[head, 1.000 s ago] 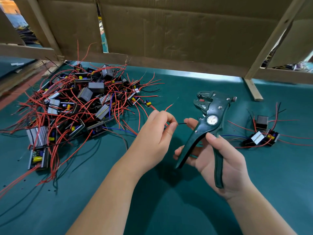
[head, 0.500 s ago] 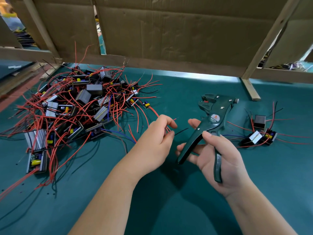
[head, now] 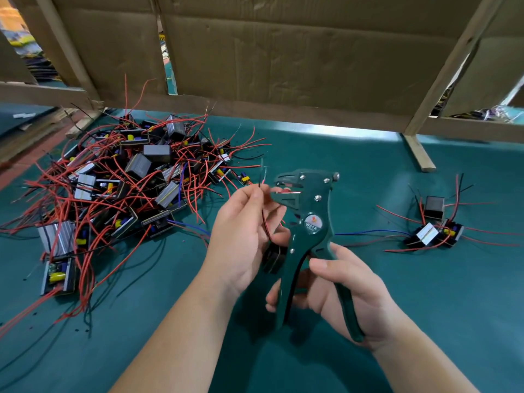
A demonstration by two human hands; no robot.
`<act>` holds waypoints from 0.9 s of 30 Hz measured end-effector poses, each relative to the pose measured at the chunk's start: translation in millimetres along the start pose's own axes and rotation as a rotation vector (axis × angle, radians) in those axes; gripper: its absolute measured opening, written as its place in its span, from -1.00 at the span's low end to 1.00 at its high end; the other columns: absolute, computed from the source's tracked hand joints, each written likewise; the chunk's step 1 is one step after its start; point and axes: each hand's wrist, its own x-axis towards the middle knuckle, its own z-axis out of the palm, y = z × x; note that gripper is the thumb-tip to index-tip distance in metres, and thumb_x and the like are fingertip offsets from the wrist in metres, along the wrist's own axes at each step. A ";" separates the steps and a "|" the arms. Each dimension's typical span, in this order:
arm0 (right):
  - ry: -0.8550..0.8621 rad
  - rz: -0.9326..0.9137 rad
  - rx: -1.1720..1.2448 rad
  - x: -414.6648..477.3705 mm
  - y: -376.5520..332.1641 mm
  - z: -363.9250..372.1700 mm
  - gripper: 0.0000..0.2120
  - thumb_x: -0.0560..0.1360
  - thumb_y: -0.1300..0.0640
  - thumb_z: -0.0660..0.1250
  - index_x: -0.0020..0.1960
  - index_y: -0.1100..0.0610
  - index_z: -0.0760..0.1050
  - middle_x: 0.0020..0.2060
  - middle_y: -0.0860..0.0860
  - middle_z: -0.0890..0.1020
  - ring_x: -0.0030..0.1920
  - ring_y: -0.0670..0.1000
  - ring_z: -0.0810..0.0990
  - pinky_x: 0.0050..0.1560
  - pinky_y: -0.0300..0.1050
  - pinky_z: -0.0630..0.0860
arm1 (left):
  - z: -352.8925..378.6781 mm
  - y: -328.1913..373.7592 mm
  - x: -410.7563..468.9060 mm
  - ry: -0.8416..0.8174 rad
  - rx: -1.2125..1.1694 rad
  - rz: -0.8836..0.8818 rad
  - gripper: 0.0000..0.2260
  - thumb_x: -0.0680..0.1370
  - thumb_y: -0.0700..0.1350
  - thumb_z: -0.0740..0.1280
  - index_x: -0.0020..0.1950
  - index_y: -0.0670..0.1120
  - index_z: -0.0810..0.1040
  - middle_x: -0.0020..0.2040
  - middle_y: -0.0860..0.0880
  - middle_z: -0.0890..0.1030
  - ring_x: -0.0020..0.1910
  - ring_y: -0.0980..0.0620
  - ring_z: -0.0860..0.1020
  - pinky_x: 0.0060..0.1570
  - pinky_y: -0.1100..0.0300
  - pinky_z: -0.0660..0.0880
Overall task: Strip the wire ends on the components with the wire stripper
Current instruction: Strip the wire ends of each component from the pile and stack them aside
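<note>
Head: wire stripper [head: 314, 211] in right hand [head: 351, 293]

Dark green wire stripper [head: 312, 222], red and black wires [head: 113, 194], teal table [head: 425, 307], brown cardboard [head: 283, 52].

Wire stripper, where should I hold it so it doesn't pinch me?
Hold the wire stripper by its two long handles, coming from the near end, as the right hand does. Its toothed head points away, beside the wires the left hand pinches; keep fingers off it.
</note>
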 end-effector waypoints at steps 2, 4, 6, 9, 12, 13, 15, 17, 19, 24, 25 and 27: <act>-0.012 0.035 -0.032 -2.0 1.5 1.3 -0.30 0.21 0.05 0.58 0.26 0.31 0.48 -0.17 0.38 0.53 -0.19 0.33 0.58 -0.08 0.33 0.51 | 2.7 1.4 -1.3 0.034 -0.084 -0.033 -0.83 0.65 -0.09 0.13 0.13 -0.14 0.43 -0.29 -0.05 0.56 -0.39 0.02 0.48 -0.54 0.30 0.18; -0.009 0.046 -0.064 -2.9 2.9 1.6 -0.31 0.22 0.08 0.56 0.28 0.29 0.47 -0.17 0.38 0.53 -0.18 0.33 0.58 -0.07 0.34 0.50 | 2.8 2.6 -2.0 0.045 -0.166 -0.073 -0.78 0.64 -0.03 0.14 0.01 -0.14 0.47 -0.32 -0.01 0.53 -0.45 0.05 0.48 -0.53 0.32 0.24; 0.003 0.046 -0.075 -2.3 3.1 2.8 -0.38 0.26 0.15 0.47 0.30 0.27 0.46 -0.15 0.36 0.51 -0.18 0.33 0.57 -0.07 0.31 0.51 | 1.2 3.9 -1.5 0.038 -0.244 -0.089 -0.60 0.65 0.03 0.08 -0.27 -0.06 0.55 -0.39 0.04 0.58 -0.49 0.08 0.55 -0.51 0.34 0.42; 0.006 0.075 -0.073 -3.0 2.4 3.3 -0.40 0.29 0.18 0.40 0.31 0.28 0.44 -0.10 0.31 0.49 -0.19 0.32 0.56 -0.08 0.30 0.50 | 0.0 5.0 -1.2 0.053 -0.195 -0.063 -0.52 0.65 0.10 0.06 -0.35 0.00 0.58 -0.37 0.01 0.60 -0.57 0.07 0.52 -0.57 0.39 0.36; -0.033 0.131 -0.058 -6.5 4.1 0.5 -0.33 0.30 0.20 0.41 0.36 0.31 0.33 -0.08 0.36 0.49 -0.17 0.33 0.56 -0.03 0.35 0.46 | -8.1 4.9 2.3 0.100 0.009 0.032 -0.75 0.62 0.07 0.16 -0.16 0.00 0.50 -0.32 -0.05 0.60 -0.53 0.03 0.50 -0.40 0.27 0.32; -0.065 0.139 -0.039 -7.5 3.5 0.4 -0.35 0.31 0.21 0.41 0.36 0.31 0.32 -0.09 0.36 0.49 -0.16 0.33 0.56 -0.02 0.32 0.48 | -12.0 5.7 4.2 0.115 0.074 0.044 -0.77 0.62 0.05 0.19 -0.16 -0.01 0.50 -0.34 -0.09 0.58 -0.52 0.00 0.47 -0.39 0.24 0.32; -0.146 0.138 -0.016 -8.9 0.0 1.7 -0.42 0.34 0.20 0.41 0.33 0.29 0.38 -0.05 0.33 0.47 -0.14 0.30 0.56 -0.01 0.27 0.48 | -18.6 7.8 9.0 0.154 0.196 0.042 -0.78 0.62 0.01 0.24 -0.19 -0.03 0.51 -0.30 -0.18 0.43 -0.45 -0.03 0.33 -0.40 0.25 0.28; -0.210 0.142 0.011 -9.6 -5.0 1.9 -0.42 0.35 0.14 0.44 0.32 0.28 0.40 0.04 0.31 0.44 -0.13 0.28 0.56 0.02 0.27 0.47 | -23.1 9.3 12.8 0.189 0.284 0.069 -0.75 0.62 -0.03 0.26 -0.25 -0.04 0.52 -0.26 -0.17 0.40 -0.35 -0.07 0.31 -0.31 0.12 0.30; -0.247 0.160 0.046 -10.6 -8.1 -0.3 -0.38 0.35 0.10 0.45 0.33 0.28 0.38 0.13 0.30 0.42 -0.15 0.26 0.57 0.03 0.27 0.45 | -29.1 9.9 16.4 0.245 0.364 0.148 -0.71 0.62 -0.05 0.26 -0.29 -0.02 0.57 -0.27 -0.08 0.50 -0.29 0.00 0.43 -0.17 0.10 0.34; -0.200 0.162 0.057 -11.6 -13.0 -5.1 -0.35 0.28 0.10 0.49 0.30 0.29 0.42 0.11 0.31 0.41 -0.18 0.27 0.57 0.00 0.29 0.47 | -42.6 8.4 24.2 0.398 0.499 0.293 -0.75 0.60 -0.06 0.28 -0.27 0.00 0.56 -0.46 0.17 0.47 -0.47 0.25 0.36 -0.38 0.37 0.33; -0.191 0.179 0.040 -12.8 -15.4 -6.9 -0.35 0.27 0.10 0.50 0.29 0.29 0.43 0.09 0.31 0.42 -0.19 0.27 0.57 -0.01 0.28 0.48 | -46.2 10.0 26.3 0.452 0.459 0.305 -0.76 0.61 -0.07 0.28 -0.26 -0.02 0.55 -0.43 0.15 0.48 -0.47 0.23 0.35 -0.41 0.35 0.31; -0.196 0.219 -0.005 -17.9 -20.6 -12.1 -0.35 0.27 0.10 0.49 0.29 0.32 0.43 0.08 0.32 0.44 -0.20 0.27 0.57 -0.05 0.25 0.50 | -54.9 18.9 31.7 0.557 0.372 0.342 -0.75 0.62 -0.11 0.25 -0.26 -0.05 0.51 -0.38 0.07 0.45 -0.50 0.20 0.34 -0.43 0.32 0.25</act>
